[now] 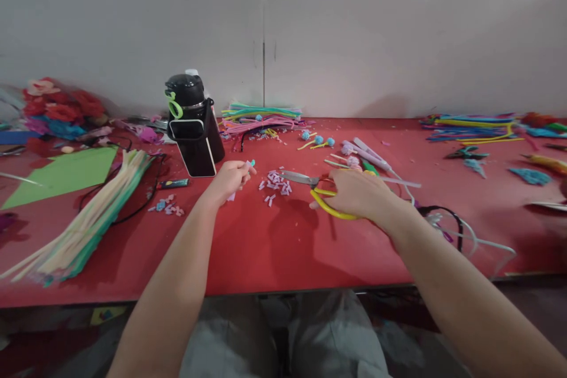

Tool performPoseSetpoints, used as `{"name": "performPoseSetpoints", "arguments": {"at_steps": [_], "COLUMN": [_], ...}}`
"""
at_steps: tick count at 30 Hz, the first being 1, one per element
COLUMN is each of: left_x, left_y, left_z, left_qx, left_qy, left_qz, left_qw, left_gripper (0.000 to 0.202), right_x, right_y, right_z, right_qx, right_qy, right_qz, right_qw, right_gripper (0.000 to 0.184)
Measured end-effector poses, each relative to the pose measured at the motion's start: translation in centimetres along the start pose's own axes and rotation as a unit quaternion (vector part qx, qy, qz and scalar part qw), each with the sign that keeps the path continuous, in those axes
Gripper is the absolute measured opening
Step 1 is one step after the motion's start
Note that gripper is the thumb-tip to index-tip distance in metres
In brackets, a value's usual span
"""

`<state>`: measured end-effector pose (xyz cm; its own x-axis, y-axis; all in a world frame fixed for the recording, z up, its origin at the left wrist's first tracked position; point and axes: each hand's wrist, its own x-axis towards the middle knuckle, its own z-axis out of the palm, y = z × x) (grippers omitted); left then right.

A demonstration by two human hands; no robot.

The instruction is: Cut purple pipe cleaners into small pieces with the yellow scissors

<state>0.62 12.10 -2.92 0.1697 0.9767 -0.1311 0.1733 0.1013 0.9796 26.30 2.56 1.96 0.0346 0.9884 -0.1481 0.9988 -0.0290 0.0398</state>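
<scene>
My left hand (231, 182) is closed in a pinch over the red table. A bit of teal shows at its fingertips and some lilac pokes out above and below; these look like short pipe cleaner pieces, mostly hidden by the fingers. Fingers of my right hand (361, 192) are wrapped round the yellow-handled scissors (325, 204), whose blades point left. Between the hands lies a loose pile of short lilac pieces (277, 182). Beyond my right hand are pink and lilac fuzzy balls (353, 162) and a lilac hot glue gun or similar corded tool (372, 155).
A black phone (197, 156) leans on a dark bottle (186, 91) at the back left. Pipe cleaner bundles lie at left (100, 212), back (261, 121) and right (473, 128). Green paper (66, 174), a small tube (173, 183), pliers (463, 152) and white cables (481, 242) surround them.
</scene>
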Motion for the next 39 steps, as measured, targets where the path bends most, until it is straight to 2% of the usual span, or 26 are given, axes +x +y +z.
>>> {"name": "performPoseSetpoints", "arguments": {"at_steps": [4,7,8,9,11,13,15,18,21,24,27,31,35,39], "left_x": [-0.1,-0.5,-0.7,-0.9,-1.5,-1.9,-2.2,-2.2,-2.1,-2.1,-2.1,-1.8,-0.9,-0.2], "left_y": [-0.2,0.0,0.1,0.3,0.6,0.9,0.9,0.6,0.5,0.5,0.6,0.4,0.1,-0.2], "left_z": [0.1,0.4,0.6,0.8,1.4,2.0,2.5,2.8,2.8,2.8,3.0,2.8,1.9,0.9], "left_qx": [0.033,0.057,0.070,0.083,0.101,0.103,0.091,0.082,0.096,0.104,0.096,0.092,0.052,-0.033], "left_qy": [-0.037,-0.066,-0.079,-0.093,-0.120,-0.155,-0.195,-0.247,-0.280,-0.284,-0.266,-0.194,-0.074,0.018], "left_qz": [0.033,0.067,0.085,0.103,0.130,0.133,0.108,0.073,0.062,0.060,0.071,0.090,0.127,0.146], "left_qw": [0.998,0.994,0.991,0.987,0.979,0.974,0.971,0.963,0.953,0.951,0.957,0.973,0.988,0.989], "left_gripper": [0.034,0.034,0.034,0.035,0.036,0.033,0.029,0.026,0.029,0.033,0.033,0.030,0.030,0.025], "right_x": [-0.1,1.1,1.8,2.6,4.2,5.6,6.4,6.5,5.9,5.7,5.8,5.6,4.8,4.2], "right_y": [0.5,-0.2,-0.9,-1.7,-3.7,-5.7,-7.2,-7.8,-7.1,-6.4,-6.1,-5.8,-5.0,-3.7], "right_z": [-0.9,-0.1,0.5,1.3,3.1,4.7,5.8,6.4,6.4,6.1,5.9,5.8,5.8,5.9], "right_qx": [0.062,0.199,0.271,0.362,0.531,0.624,0.684,0.737,0.756,0.763,0.758,0.739,0.666,0.563], "right_qy": [0.032,0.075,0.084,0.080,0.066,0.068,0.063,0.057,0.043,0.061,0.085,0.092,0.084,0.030], "right_qz": [0.001,-0.013,-0.029,-0.059,-0.109,-0.117,-0.121,-0.146,-0.166,-0.151,-0.134,-0.115,-0.113,-0.128], "right_qw": [0.998,0.977,0.958,0.927,0.838,0.769,0.717,0.657,0.632,0.626,0.632,0.658,0.732,0.816], "right_gripper": [0.046,0.044,0.046,0.048,0.053,0.056,0.058,0.059,0.052,0.049,0.050,0.055,0.055,0.055]}}
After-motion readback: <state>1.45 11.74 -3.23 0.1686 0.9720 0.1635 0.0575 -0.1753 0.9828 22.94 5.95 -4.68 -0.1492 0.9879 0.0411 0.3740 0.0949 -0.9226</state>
